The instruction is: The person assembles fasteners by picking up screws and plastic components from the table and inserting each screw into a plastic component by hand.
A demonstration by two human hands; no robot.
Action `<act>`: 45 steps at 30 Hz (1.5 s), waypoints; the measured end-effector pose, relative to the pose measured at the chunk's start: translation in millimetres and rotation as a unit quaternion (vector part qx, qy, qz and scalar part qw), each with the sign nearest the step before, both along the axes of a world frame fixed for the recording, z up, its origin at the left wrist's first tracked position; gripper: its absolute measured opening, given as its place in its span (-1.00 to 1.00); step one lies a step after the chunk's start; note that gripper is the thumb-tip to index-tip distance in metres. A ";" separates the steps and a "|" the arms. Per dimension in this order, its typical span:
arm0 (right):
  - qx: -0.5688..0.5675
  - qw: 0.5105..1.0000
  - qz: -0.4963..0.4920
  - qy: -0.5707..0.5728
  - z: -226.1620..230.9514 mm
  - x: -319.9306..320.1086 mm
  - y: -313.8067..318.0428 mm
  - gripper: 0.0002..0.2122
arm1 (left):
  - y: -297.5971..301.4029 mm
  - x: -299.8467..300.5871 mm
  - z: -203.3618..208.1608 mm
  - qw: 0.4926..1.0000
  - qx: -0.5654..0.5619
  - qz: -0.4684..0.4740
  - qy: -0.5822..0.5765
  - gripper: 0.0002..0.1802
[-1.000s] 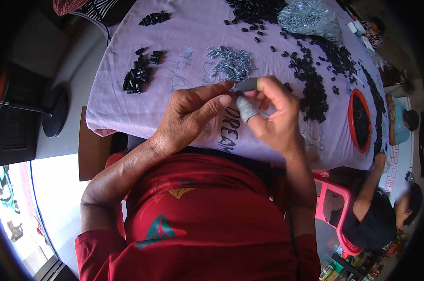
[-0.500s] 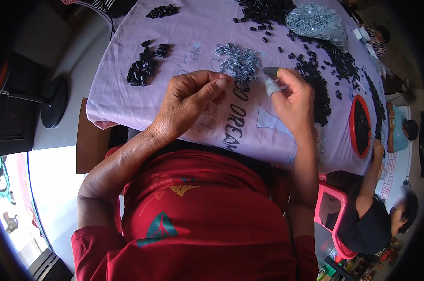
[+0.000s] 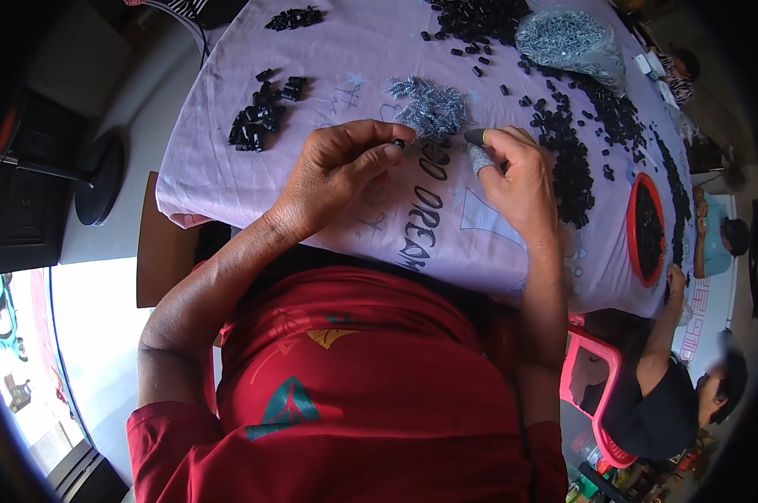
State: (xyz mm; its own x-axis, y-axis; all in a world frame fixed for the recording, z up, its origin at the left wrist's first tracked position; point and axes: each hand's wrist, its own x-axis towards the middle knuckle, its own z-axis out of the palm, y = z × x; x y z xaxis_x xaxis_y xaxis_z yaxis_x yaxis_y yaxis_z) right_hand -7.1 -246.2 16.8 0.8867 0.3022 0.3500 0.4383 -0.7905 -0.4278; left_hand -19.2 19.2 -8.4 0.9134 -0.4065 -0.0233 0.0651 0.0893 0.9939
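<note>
lilac cloth (image 3: 345,54) spreads before me, a pink chair (image 3: 598,342) off right. my left hand (image 3: 333,172) pinches a small black piece (image 3: 399,144) near the silvery pile (image 3: 429,105); my right hand (image 3: 519,178) is nearly closed, its grip unclear.

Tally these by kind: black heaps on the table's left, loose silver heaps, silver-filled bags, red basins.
Nearer black heap and farther black heap: 2
Loose silver heap: 1
Silver-filled bag: 1
Red basin: 1
Total: 5
</note>
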 end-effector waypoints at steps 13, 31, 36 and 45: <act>-0.018 1.000 -0.017 0.015 -4.5 0.6 -0.4 -0.79 | -0.1 4.2 -4.5 0.999 0.043 -0.028 -0.018 -0.73; 0.289 0.933 0.113 0.185 -6.2 -8.2 8.4 -0.87 | -4.2 -2.0 -3.3 0.999 -0.007 -0.034 -0.024 -0.80; 0.371 0.883 0.115 0.264 0.7 -15.1 21.9 -0.87 | -8.8 -9.0 6.5 0.998 0.056 -0.026 -0.028 -0.78; 0.402 0.858 0.111 0.300 -4.1 -16.2 37.5 -0.84 | -19.1 -10.7 -9.2 0.992 0.031 0.045 -0.110 -0.83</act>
State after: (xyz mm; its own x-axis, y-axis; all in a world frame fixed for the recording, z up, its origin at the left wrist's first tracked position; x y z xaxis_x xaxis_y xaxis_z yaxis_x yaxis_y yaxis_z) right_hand -23.2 -208.6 12.8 0.9319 0.3617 0.0249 0.0495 -0.0589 -0.9970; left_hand -29.9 0.1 -17.6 0.9320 -0.3262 0.1581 -0.1594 0.0227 0.9869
